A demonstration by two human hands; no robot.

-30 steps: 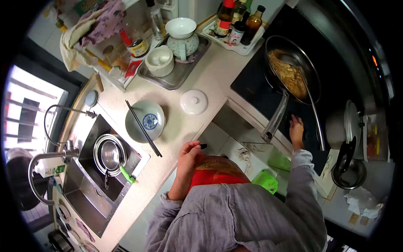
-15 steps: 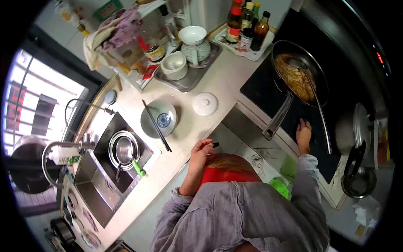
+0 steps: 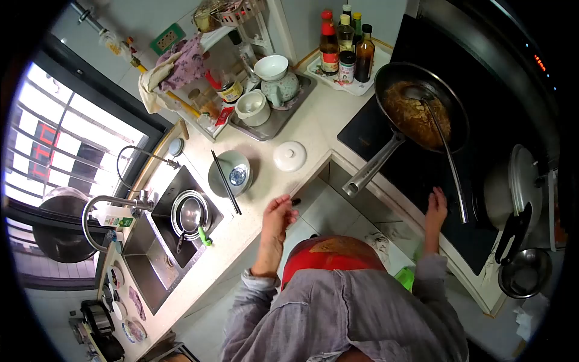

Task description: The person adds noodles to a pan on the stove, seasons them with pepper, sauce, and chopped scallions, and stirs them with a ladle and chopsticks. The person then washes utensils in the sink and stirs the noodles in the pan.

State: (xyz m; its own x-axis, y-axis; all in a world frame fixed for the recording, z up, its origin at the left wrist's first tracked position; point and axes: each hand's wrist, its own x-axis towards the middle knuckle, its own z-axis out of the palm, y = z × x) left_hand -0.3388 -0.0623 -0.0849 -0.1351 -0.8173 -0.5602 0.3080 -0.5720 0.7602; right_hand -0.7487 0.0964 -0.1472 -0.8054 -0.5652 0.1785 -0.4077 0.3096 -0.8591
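Left grip (image 3: 280,212) curls loosely, right grip (image 3: 435,211) uncurled over the cooktop (image 3: 410,172).

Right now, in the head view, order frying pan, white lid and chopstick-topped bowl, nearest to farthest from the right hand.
1. Frying pan, ahead of the right hand.
2. White lid, to the left.
3. Bowl, farther left.

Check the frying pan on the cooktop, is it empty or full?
Partly full: brown, saucy food lies across the bottom of the frying pan, while part of its wall shows bare.
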